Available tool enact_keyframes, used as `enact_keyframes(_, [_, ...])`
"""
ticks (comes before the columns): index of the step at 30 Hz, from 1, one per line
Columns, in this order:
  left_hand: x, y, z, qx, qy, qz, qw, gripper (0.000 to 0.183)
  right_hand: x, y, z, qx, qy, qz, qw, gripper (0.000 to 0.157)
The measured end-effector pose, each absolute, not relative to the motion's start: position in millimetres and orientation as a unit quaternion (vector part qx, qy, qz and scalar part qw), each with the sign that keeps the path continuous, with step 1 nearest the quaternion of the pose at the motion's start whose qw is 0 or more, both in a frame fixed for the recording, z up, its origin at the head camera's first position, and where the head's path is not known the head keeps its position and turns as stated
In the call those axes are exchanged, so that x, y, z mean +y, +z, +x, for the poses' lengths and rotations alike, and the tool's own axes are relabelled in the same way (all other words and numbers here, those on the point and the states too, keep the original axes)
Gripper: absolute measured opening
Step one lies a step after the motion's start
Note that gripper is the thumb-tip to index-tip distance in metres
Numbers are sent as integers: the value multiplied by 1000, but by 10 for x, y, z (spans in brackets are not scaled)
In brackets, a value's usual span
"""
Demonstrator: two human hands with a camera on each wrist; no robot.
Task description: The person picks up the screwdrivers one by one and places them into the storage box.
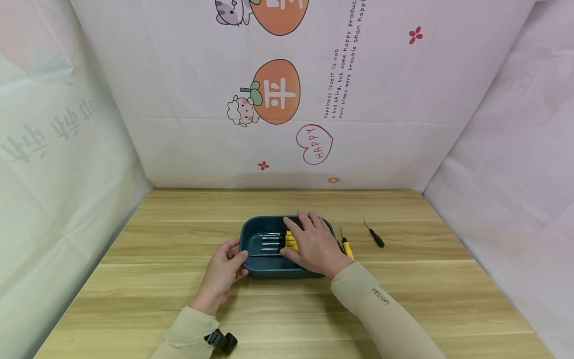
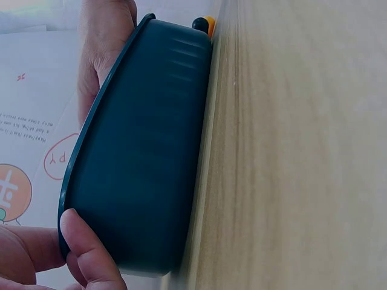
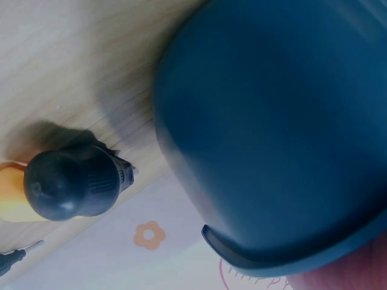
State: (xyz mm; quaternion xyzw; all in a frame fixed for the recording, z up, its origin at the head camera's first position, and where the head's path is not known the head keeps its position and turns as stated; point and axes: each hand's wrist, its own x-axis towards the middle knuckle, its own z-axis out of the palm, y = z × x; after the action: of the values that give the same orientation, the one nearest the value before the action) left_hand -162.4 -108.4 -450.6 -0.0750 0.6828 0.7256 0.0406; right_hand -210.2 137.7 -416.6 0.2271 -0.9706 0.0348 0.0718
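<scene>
A dark blue tray (image 1: 278, 273) with rounded corners stands on the table. Several screwdrivers (image 1: 290, 240) with yellow-and-black handles lie side by side in it, their shafts toward its left end. My left hand (image 1: 224, 267) pinches the tray's left rim between thumb and fingers; the left wrist view shows fingers (image 2: 91, 248) under the rim. Over the tray's right part my right hand (image 1: 311, 243) lies palm down, fingers spread, covering part of the handles. What is under its palm is hidden.
Right of the tray, a screwdriver with a yellow handle (image 1: 348, 250) lies on the table, a black rounded handle (image 3: 72, 184) beside it. Farther right is a small black screwdriver (image 1: 376, 238). Printed white sheets (image 1: 197, 124) enclose the table's back and sides.
</scene>
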Motion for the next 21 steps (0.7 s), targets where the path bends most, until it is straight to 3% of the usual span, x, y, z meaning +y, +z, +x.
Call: enact_keyframes(21, [-1084, -4509, -1629, 682, 726, -78, 39, 47, 1512, -4172, -2161, -972, 49, 203, 108, 85])
